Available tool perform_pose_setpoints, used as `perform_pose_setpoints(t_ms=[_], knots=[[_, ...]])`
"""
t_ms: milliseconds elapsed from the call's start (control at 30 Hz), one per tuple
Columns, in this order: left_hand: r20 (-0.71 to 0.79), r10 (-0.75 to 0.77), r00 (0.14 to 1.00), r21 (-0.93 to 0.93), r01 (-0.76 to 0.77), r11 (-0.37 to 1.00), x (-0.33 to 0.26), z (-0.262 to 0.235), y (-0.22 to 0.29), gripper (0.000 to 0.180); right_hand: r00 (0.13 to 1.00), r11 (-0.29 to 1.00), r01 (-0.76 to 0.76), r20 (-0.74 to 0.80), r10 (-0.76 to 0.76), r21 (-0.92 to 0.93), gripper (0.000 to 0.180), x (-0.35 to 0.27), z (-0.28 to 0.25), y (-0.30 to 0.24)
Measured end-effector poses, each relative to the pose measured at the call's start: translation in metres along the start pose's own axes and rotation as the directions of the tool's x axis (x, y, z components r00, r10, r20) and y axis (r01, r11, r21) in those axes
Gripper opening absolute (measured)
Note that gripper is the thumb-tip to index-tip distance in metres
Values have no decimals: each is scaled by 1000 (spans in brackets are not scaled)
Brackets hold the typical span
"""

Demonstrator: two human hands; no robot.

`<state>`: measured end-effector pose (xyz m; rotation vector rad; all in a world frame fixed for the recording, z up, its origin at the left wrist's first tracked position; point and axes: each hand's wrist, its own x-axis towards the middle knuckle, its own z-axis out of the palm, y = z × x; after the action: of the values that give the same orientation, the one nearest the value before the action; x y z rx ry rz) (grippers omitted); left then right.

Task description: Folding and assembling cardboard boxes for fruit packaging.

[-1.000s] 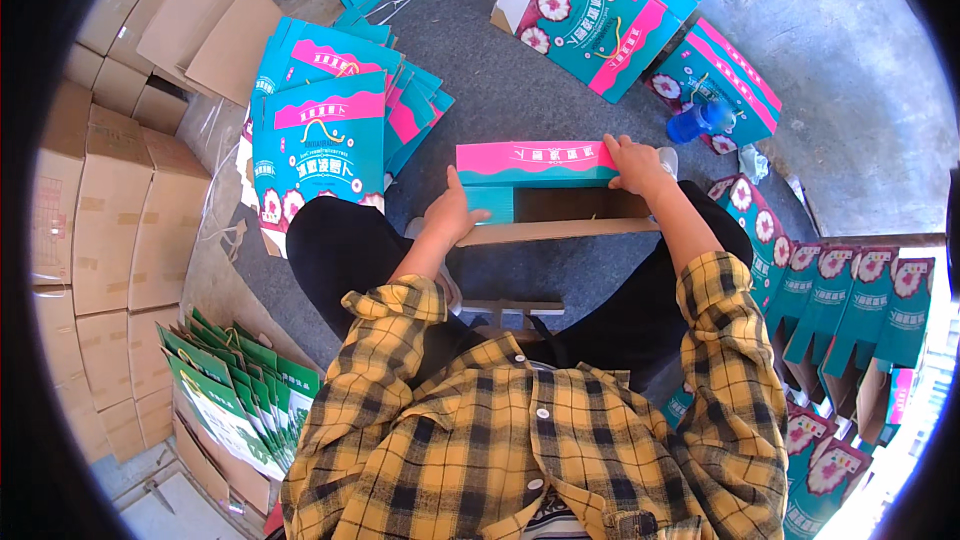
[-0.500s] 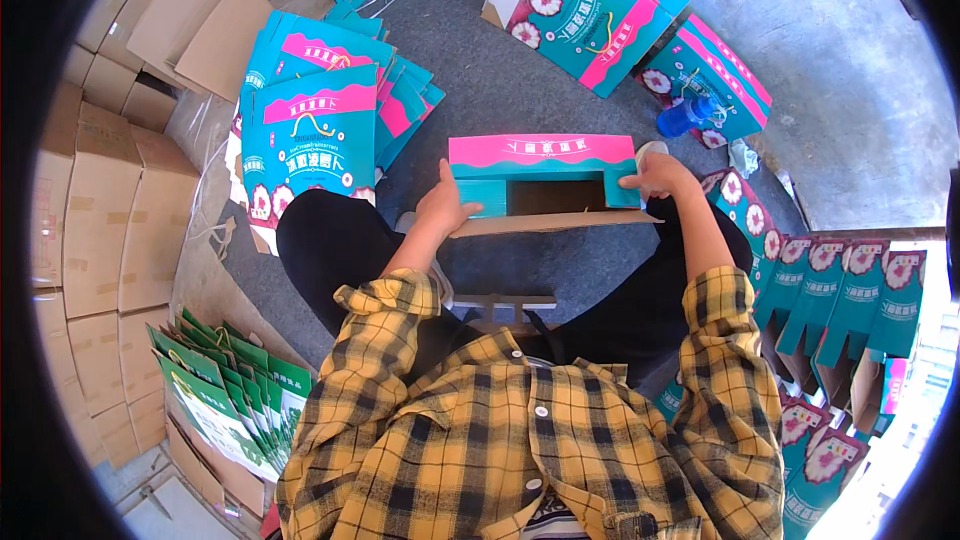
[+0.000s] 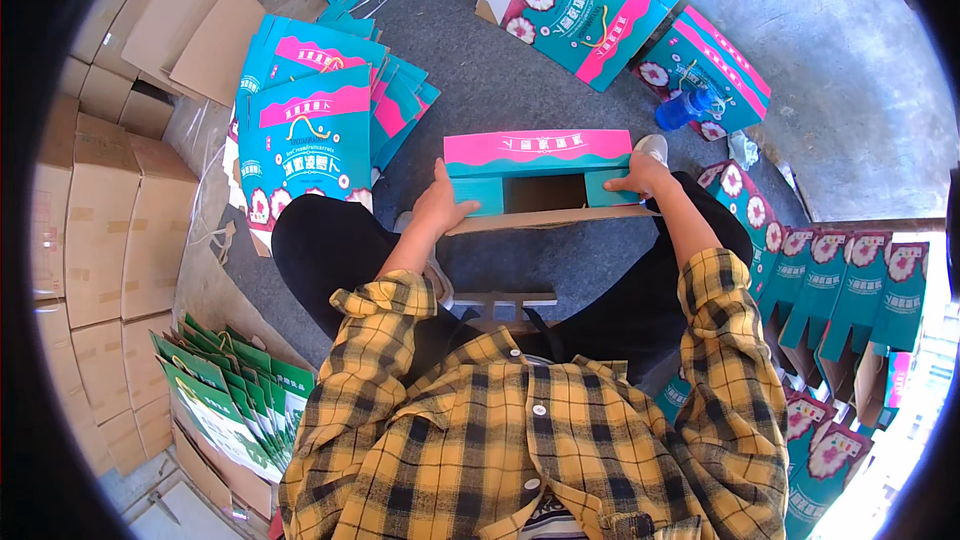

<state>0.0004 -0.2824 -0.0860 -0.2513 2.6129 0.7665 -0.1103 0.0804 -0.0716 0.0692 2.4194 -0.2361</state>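
Between my knees I hold a teal and pink cardboard gift box (image 3: 540,145), its open end facing up. My left hand (image 3: 435,208) grips its left end, with the thumb on the left teal end flap (image 3: 478,197). My right hand (image 3: 643,176) grips the other end, its thumb lying on the right end flap (image 3: 600,188). Both end flaps lie folded inward, with a dark opening (image 3: 545,194) between them. The pink-edged long flap stands up on the far side, and a brown cardboard flap (image 3: 540,220) leans toward me on the near side. Fingers under the box are hidden.
Flat teal cartons (image 3: 310,135) lie piled at the left. More cartons (image 3: 590,0) and a blue bottle (image 3: 684,110) are ahead to the right. Made-up boxes (image 3: 840,280) stand in rows at the right. Brown cartons (image 3: 105,210) and green bags (image 3: 225,400) line the left side.
The right end flap reaches a little farther inward, and my right thumb has moved left with it. The opening looks slightly narrower. My left hand keeps its hold.
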Motion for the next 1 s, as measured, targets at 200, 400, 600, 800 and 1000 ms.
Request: perform_pose_setpoints(t_ms=[200,400,600,800,1000], knots=[[-48,43,998,-42,-45,998,5,5,-13,104,993,996,33,-108,-42,-83,83,7,9,7],[45,48,998,-136,-41,990,4,1,-21,74,1000,995,23,9,-24,102,73,15,9,15],[-16,186,982,-249,-184,951,15,7,-25,54,995,970,62,61,-79,233,58,10,2,26],[-251,155,955,-124,-191,974,8,-15,-20,54,936,976,207,-305,-177,70,56,-41,-42,0],[-510,390,767,-180,-538,823,-19,-52,92,44,650,960,277,-744,-154,43,42,-115,-102,59]])
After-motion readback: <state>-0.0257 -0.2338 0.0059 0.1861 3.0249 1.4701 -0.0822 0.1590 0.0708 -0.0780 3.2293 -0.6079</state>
